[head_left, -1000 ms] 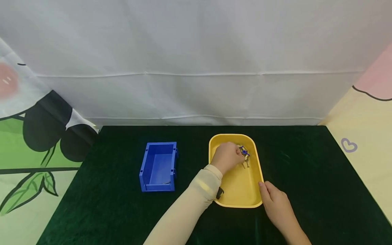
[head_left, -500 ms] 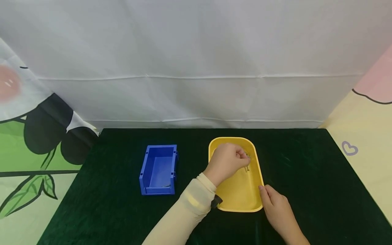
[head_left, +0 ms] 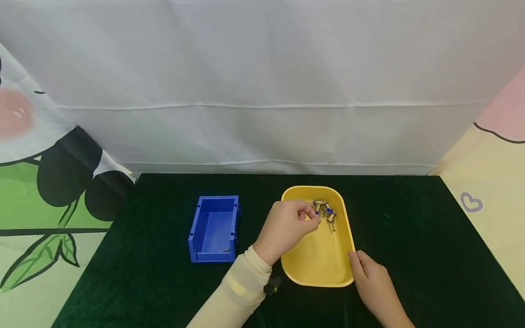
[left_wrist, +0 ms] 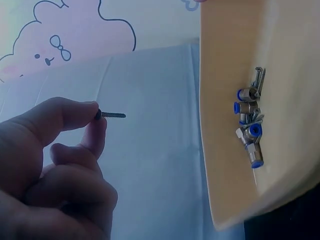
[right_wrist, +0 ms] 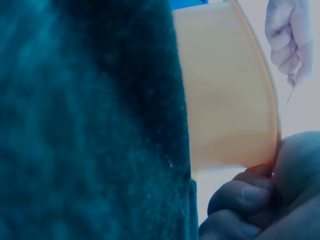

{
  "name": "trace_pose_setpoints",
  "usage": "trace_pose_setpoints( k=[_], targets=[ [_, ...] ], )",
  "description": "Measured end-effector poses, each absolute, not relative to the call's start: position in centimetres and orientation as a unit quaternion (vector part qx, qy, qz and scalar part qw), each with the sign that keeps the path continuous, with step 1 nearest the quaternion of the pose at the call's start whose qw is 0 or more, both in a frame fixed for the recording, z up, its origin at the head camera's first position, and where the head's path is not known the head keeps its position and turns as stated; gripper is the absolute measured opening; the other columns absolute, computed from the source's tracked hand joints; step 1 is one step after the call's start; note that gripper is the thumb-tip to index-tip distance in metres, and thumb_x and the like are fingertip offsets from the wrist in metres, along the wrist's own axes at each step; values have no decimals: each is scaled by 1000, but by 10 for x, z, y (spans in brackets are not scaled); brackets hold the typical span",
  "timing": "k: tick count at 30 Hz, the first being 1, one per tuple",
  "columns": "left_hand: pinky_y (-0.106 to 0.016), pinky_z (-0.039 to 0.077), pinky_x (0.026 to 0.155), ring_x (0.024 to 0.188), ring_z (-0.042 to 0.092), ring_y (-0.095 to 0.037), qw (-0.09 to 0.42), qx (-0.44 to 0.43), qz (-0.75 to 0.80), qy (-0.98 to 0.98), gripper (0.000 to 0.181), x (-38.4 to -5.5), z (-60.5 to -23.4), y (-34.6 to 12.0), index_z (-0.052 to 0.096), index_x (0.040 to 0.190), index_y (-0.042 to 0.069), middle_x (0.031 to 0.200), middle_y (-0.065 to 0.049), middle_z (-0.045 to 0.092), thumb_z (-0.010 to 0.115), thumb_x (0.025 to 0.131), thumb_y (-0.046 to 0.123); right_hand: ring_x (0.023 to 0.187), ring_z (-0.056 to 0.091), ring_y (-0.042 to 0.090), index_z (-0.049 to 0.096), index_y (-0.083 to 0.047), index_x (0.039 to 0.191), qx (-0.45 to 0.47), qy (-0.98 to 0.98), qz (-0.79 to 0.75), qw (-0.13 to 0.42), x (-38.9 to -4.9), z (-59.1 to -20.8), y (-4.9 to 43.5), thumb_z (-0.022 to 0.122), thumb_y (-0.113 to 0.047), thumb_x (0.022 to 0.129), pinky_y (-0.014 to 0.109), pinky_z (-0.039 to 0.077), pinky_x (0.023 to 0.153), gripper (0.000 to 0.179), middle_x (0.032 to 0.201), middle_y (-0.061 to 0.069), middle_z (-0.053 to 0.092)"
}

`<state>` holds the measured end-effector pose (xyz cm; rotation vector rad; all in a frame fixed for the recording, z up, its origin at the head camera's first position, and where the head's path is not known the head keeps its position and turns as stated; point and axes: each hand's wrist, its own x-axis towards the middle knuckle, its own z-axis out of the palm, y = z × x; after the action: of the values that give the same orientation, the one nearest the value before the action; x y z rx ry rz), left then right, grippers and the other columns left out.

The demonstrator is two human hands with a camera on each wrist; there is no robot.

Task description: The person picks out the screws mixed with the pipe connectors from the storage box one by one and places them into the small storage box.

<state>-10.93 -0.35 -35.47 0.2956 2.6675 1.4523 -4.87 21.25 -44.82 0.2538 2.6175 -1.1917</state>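
My left hand is above the left side of a yellow tray. In the left wrist view its thumb and index finger pinch a small dark screw by the head, its threaded shank pointing away from the fingertips. Inside the tray, toward its far end, lie several brass push-in fittings with blue rings and a few loose screws. My right hand grips the tray's rim at the near right corner, thumb on top and fingers curled below, as the right wrist view shows.
A blue open-front bin stands to the left of the tray, a small metal piece near its front lip. Both containers rest on a dark green cloth-covered table. A white curtain hangs behind the table.
My left hand has risen from the pile of fittings and moved left, now with a screw in its fingertips. The right hand stays on the tray's rim.
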Motion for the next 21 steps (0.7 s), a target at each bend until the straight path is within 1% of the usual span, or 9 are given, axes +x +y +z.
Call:
trace_pose_setpoints(
  k=[3, 8, 10, 18, 21],
  targets=[
    [-17, 42, 45, 50, 46, -12, 32, 91, 474, 875, 10, -105, -353, -13, 71, 85, 16, 61, 0, 46, 73, 90, 25, 58, 50, 20, 59, -7, 97, 90, 899, -409, 131, -48, -449, 213, 39, -40, 107, 28, 43, 53, 40, 72, 5, 52],
    [-19, 34, 43, 50, 44, -12, 0, 78, 468, 880, 9, -100, -352, -36, 71, 84, 18, 60, 1, 44, 73, 90, 24, 58, 49, 19, 59, -8, 97, 89, 900, -407, 131, -49, -451, 212, 37, -43, 107, 28, 42, 53, 43, 72, 5, 52],
    [-20, 33, 43, 50, 45, -13, -15, 68, 461, 885, 9, -99, -352, -48, 71, 84, 19, 59, 2, 45, 73, 90, 25, 59, 49, 19, 59, -7, 98, 90, 899, -407, 132, -49, -452, 213, 37, -44, 107, 28, 42, 53, 43, 72, 5, 52],
    [-22, 35, 46, 52, 47, -17, -55, 0, 429, 902, 8, -94, -350, -91, 71, 85, 20, 59, 1, 47, 75, 89, 25, 59, 48, 20, 58, -7, 99, 94, 902, -397, 141, -48, -452, 213, 35, -45, 107, 28, 41, 54, 45, 72, 5, 51],
    [-24, 36, 46, 52, 48, -17, -66, -20, 416, 907, 8, -93, -349, -105, 71, 84, 21, 59, 1, 47, 75, 89, 26, 60, 48, 20, 58, -7, 99, 94, 902, -398, 142, -48, -453, 214, 34, -48, 107, 29, 41, 54, 48, 72, 5, 51]
  ],
)
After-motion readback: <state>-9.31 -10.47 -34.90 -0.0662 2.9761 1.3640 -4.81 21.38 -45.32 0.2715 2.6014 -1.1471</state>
